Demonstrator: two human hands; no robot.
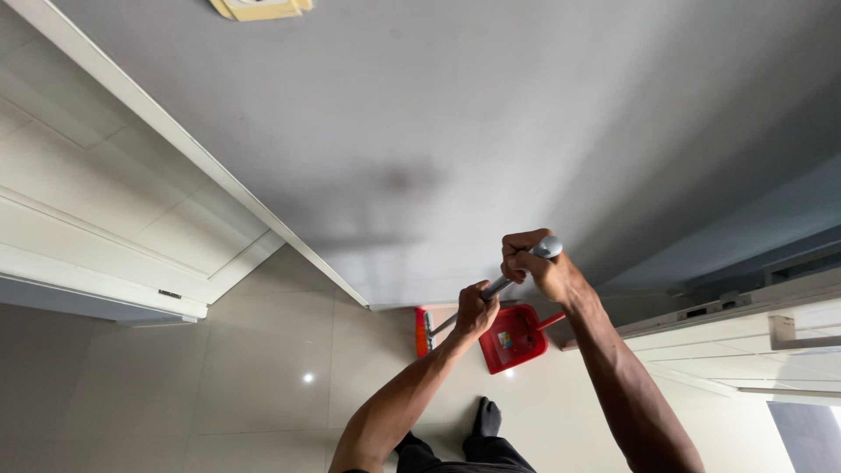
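Right hand: my right hand (532,260) is closed in a full fist around the top end of the broom handle (508,280), just under its rounded grey cap.
Left hand: my left hand (474,311) is wrapped around the same handle lower down, near the right hand but not touching it.
Broom handle: a grey metal shaft running down and away from both hands, tilted towards the floor.
Broom head: the red and orange broom head (422,331) sits on the floor beyond the left hand, at the foot of the grey wall (438,131).
Dustpan: a red dustpan (515,337) lies on the floor under the hands, just beside the broom head, its mouth turned my way.
Floor: pale glossy tiles (263,377); my dark-socked foot (487,418) stands nearer to me than the pan.
Door: a white panelled door (105,228) stands well off to the left-hand side.
Handling note: I judge short, low strokes best, the top hand steering and the lower hand pressing, bristles kept flat.
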